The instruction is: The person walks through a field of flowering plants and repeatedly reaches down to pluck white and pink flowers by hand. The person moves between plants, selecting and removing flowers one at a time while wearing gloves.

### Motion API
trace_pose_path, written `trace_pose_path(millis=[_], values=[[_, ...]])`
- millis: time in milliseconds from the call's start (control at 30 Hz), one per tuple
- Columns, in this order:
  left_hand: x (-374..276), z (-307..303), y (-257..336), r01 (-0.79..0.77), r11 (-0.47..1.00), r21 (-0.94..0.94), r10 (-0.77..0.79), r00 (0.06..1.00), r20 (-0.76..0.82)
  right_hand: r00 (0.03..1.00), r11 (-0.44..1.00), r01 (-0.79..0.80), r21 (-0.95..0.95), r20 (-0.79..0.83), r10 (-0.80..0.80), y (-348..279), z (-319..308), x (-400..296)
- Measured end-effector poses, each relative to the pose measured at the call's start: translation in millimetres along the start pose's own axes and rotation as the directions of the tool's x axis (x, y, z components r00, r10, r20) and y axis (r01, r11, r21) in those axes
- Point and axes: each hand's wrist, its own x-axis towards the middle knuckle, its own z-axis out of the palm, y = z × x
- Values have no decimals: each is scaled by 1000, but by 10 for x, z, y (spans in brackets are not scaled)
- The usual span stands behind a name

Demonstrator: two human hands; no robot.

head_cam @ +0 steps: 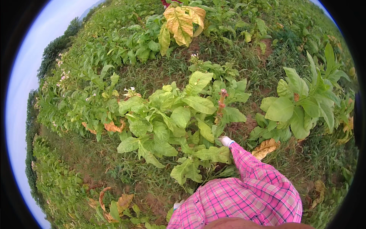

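My right hand [225, 140], in a white glove, reaches into the lower right side of a broad-leaved tobacco plant [180, 116]. Leaves cover its fingers, so any grip is hidden. Just above it rises a bare, reddish cut stalk [221, 104]. A large drooping leaf [213, 154] hangs to the left of the right wrist. Low in the picture, my left hand [178, 203] also wears a white glove. The pink plaid sleeve partly covers that hand, and its fingers are not clear. A green leaf [170, 214] shows just below it.
Another tobacco plant [300, 100] stands at right, with a dry yellow-brown leaf [266, 148] near its base. Yellowed leaves [181, 24] hang at the top, with red cloth [168, 3] behind. Flowering plants [64, 77] fill the left. Curled dry leaves [124, 201] lie lower left.
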Motion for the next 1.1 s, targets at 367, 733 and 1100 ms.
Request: trace_pose_path(millis=[367,733,1100], values=[[70,-37,232,-53,998,-38,55,998,41,780,773,-571,-278,110,616,-167,-422,-1542],[103,-20,-4,-53,995,-86,59,996,70,780,780,-622,-70,-144,609,-930,-1426,-1426],[-15,74,-469,43,999,-4,-43,999,13,707,742,-263,617,-400,583,-485,-1964,98]])
